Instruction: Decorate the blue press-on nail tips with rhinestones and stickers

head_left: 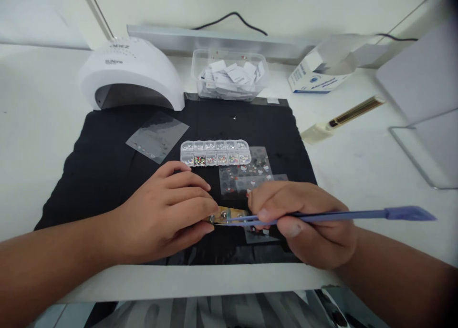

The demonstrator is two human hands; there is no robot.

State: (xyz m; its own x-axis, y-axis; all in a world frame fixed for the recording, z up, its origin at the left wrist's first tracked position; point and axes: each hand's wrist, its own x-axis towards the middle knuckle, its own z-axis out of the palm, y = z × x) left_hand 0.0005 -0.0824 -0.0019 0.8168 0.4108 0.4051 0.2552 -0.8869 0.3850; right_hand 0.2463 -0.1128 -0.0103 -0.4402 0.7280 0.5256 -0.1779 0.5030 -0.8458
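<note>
Nail tip (pixel 226 216), tan and studded with small stones, pinched at its near end between thumb and fingers of left hand (pixel 168 212), low over black mat (pixel 107 166); far end partly covered by blue tweezers (pixel 322 217). Tweezers clasped in curled fingers of right hand (pixel 304 223), points meeting on the nail tip, broad handle end reaching far to the right. Exact number of stones on the tip too small to count. One sticker sheet (pixel 250 173) behind the hands, lower part hidden by right hand; a further corner of clear sheet showing beneath that hand. One rhinestone box (pixel 215 152), two rows of compartments, contents too fine to tell apart. One clear film (pixel 157 136) lying flat on the mat to the left. One white nail lamp (pixel 130 73) at mat's far left corner, lettering blurred. One clear tub (pixel 229 73) of white paper slips, count not legible. One open carton (pixel 322 70) and one gold-banded tube (pixel 339 120) on white table (pixel 358 166). Both forearms cut off by lower frame edge.
</note>
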